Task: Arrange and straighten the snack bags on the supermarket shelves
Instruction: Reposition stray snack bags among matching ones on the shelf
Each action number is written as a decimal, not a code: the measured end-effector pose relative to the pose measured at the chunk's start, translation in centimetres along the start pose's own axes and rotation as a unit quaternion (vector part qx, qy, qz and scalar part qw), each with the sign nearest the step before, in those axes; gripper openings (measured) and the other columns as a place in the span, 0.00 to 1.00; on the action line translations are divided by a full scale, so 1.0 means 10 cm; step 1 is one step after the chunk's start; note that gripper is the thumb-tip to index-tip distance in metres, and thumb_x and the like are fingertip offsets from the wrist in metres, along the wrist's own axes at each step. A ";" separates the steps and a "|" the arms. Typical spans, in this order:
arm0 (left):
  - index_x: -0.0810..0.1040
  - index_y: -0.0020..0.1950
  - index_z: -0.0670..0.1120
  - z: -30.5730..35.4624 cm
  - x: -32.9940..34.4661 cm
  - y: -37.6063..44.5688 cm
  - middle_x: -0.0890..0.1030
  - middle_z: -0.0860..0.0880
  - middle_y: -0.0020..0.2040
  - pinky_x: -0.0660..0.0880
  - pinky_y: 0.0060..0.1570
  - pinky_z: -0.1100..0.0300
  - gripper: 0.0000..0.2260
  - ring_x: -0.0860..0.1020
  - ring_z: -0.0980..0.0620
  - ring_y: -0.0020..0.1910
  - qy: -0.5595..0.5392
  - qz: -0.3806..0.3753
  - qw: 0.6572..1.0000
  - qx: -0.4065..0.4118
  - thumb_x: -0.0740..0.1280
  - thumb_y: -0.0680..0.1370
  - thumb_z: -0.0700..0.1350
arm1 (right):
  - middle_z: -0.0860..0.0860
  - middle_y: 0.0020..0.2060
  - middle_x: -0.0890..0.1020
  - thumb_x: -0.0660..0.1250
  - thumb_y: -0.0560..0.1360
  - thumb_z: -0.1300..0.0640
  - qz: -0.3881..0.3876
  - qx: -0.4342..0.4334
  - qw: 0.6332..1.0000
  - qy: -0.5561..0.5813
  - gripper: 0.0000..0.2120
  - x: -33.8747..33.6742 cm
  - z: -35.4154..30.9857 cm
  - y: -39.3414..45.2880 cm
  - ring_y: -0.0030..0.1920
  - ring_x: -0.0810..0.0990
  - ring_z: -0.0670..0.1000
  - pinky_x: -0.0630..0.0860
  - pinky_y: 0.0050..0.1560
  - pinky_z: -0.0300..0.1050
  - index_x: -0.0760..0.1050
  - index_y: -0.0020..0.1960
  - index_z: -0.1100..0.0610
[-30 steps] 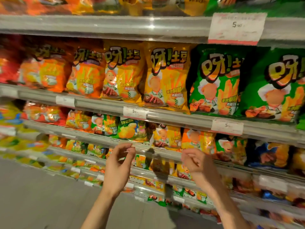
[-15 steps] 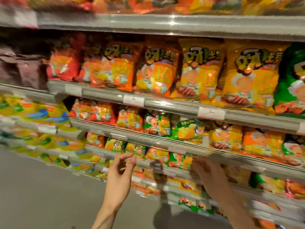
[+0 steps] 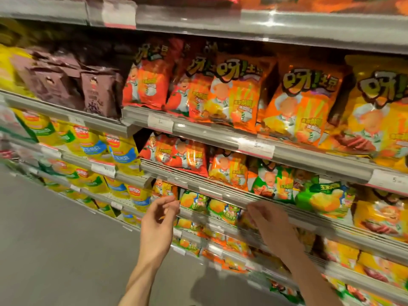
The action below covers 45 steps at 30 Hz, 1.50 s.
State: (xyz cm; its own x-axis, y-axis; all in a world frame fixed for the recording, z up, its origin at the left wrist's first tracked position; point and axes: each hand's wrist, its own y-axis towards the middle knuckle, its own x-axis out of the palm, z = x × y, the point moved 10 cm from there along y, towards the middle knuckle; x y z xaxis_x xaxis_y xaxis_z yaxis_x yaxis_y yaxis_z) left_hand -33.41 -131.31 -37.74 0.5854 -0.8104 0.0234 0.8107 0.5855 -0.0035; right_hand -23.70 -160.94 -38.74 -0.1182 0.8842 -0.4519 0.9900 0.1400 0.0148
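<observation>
A grey floor [image 3: 55, 250] runs along the left, and tiered supermarket shelves [image 3: 309, 157] fill the rest of the view, each with a grey front rail carrying white price tags [image 3: 160, 123]. Nothing stands between the hands and the shelf fronts.

On the upper visible shelf, dark brown bags [image 3: 97, 93] stand at the left, then red-orange snack bags [image 3: 152, 80], orange snack bags [image 3: 234, 93] and, far right, yellow snack bags [image 3: 379, 111], all upright and leaning a little against each other. The shelf below holds smaller bags of the same kinds, with a green snack bag [image 3: 320, 199] lying towards the right. In the left bay, yellow bags with blue and green labels [image 3: 123, 151] sit in stepped rows. Lower shelves carry small green and orange packets [image 3: 194, 202], partly blurred.

The left hand [image 3: 157, 226] is raised in front of the lower shelf rail, palm turned inward, fingers loosely curled, thumb and forefinger close together near the rail edge; its grip holds nothing that can be seen. The right hand [image 3: 271, 226] reaches forward with its back to the camera, fingers bent down against the front rail beside the small packets. It is motion-blurred, so whether its grip is closed on anything cannot be told.
</observation>
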 end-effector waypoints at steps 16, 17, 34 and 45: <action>0.83 0.49 0.50 -0.10 0.00 1.53 0.87 0.49 0.45 0.80 0.58 0.46 0.11 0.84 0.44 0.50 0.066 -0.068 0.995 0.001 0.67 0.80 0.34 | 0.44 0.39 0.84 0.67 0.81 0.60 0.042 0.075 0.989 0.117 0.05 0.86 -0.11 1.08 0.40 0.82 0.40 0.75 0.41 0.32 0.81 0.50 0.53; 0.83 0.49 0.49 -0.08 0.04 1.57 0.87 0.49 0.45 0.80 0.59 0.47 0.11 0.84 0.44 0.51 0.064 -0.080 0.995 0.009 0.67 0.80 0.34 | 0.45 0.40 0.84 0.67 0.81 0.60 0.058 0.083 0.988 0.120 0.05 0.82 -0.09 1.07 0.42 0.83 0.43 0.77 0.42 0.33 0.81 0.50 0.53; 0.84 0.49 0.58 -0.27 1.08 1.21 0.86 0.54 0.49 0.80 0.57 0.42 0.03 0.84 0.49 0.51 0.035 -0.291 0.956 0.015 0.70 0.79 0.51 | 0.47 0.41 0.86 0.64 0.79 0.66 0.252 0.167 0.953 0.008 0.10 -0.18 0.25 -0.06 0.40 0.82 0.39 0.77 0.48 0.37 0.82 0.48 0.55; 0.83 0.52 0.52 -0.27 1.79 0.80 0.86 0.52 0.50 0.79 0.59 0.47 0.06 0.83 0.49 0.54 0.034 -0.282 0.959 0.001 0.68 0.82 0.41 | 0.49 0.50 0.84 0.65 0.80 0.62 0.348 0.162 0.923 -0.002 0.06 -1.44 0.77 -0.22 0.50 0.81 0.48 0.73 0.47 0.35 0.81 0.52 0.56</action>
State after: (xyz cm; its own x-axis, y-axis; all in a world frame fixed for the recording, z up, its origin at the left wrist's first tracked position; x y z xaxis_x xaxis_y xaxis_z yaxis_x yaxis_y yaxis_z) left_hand -16.44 -141.15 -40.01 0.0533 -0.9976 -0.0444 0.9985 0.0536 -0.0073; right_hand -23.61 -177.38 -39.13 0.5551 0.7075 -0.4375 0.7970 -0.6029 0.0363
